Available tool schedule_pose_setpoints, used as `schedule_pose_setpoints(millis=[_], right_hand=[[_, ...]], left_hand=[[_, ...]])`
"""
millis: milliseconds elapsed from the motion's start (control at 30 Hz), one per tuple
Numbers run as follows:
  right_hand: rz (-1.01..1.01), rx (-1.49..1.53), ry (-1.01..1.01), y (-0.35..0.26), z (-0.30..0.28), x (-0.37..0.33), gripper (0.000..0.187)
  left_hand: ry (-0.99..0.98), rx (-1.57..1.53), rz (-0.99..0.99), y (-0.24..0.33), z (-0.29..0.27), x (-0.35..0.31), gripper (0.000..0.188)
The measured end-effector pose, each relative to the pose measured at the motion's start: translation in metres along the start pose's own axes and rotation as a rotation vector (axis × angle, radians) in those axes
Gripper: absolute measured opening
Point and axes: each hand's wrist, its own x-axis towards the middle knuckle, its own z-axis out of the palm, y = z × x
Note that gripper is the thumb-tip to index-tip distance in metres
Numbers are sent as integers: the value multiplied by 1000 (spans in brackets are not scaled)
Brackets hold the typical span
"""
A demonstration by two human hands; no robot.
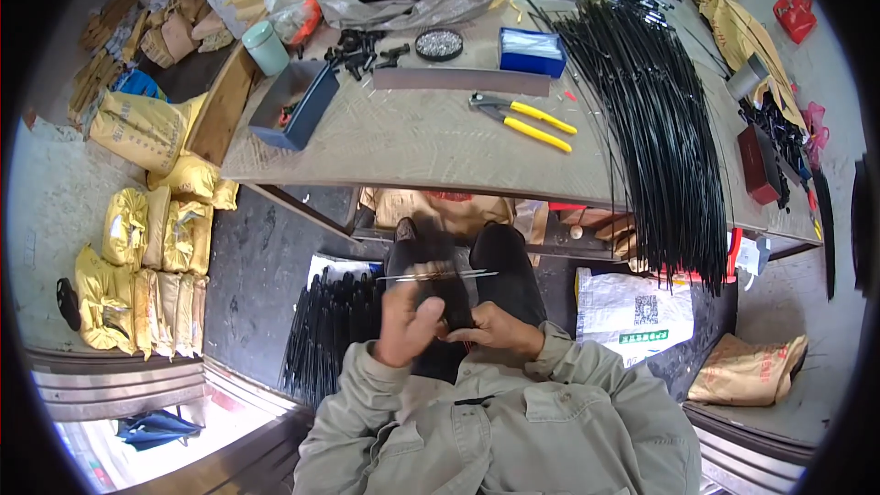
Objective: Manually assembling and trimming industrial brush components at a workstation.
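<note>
My left hand (408, 323) is over my lap, its thumb raised and its fingers smeared by motion. A thin silvery rod (477, 273) lies crosswise just beyond it; whether the fingers hold it cannot be made out. My right hand (500, 328) is closed, thumb and fingers together, at a dark blurred object (456, 310) between the hands. What that object is stays unclear against my dark trousers. Left of my legs stands a bundle of long black rods or cables (325, 335).
Ahead is a workbench (412, 147) with yellow-handled cutters (527, 121), a blue-grey bin (295, 108), a blue box (532, 53) and a round dish (439, 44). Long black strands (651, 128) hang over its front edge. Yellow sacks (170, 229) are stacked at left.
</note>
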Motion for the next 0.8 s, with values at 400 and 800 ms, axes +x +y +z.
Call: schedule_pose_setpoints(millis=[400,800], right_hand=[[673,-1048,524,38,-26,-140,26],[-403,-457,92,-172,-95,66,32]], left_hand=[[-49,-1156,-386,-3,43,-8,68],[-176,-1287,-404,-10,53,0,77]])
